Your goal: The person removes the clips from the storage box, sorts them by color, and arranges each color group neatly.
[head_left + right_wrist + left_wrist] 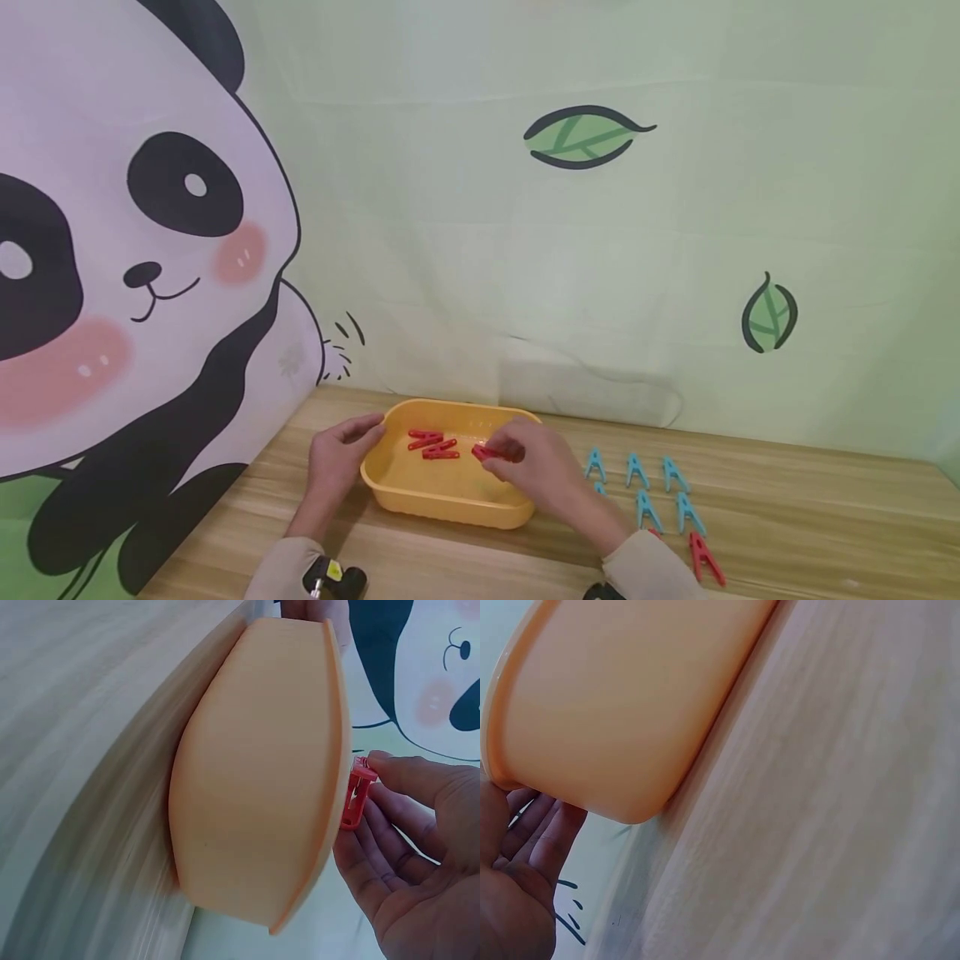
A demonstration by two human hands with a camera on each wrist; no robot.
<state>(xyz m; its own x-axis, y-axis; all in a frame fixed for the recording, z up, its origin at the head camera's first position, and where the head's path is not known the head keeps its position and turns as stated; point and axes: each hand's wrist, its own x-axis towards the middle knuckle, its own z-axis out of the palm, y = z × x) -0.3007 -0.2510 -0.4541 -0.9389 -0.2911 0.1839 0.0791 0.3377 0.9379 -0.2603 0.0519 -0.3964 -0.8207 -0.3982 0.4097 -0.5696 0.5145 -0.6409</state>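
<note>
A yellow plastic basin stands on the wooden table, with several red clothespins lying at the left of its floor. My left hand holds the basin's left end at the rim, its fingers against the outer wall in the left wrist view. Over the right part of the basin my right hand pinches another red clothespin between thumb and fingers. The right wrist view shows that clothespin just above the rim, while the basin wall hides the ones inside.
To the right of the basin, several blue clothespins lie in rows on the table. A red clothespin lies in front of them, and another is mostly hidden by the right sleeve. A printed cloth with a panda hangs behind.
</note>
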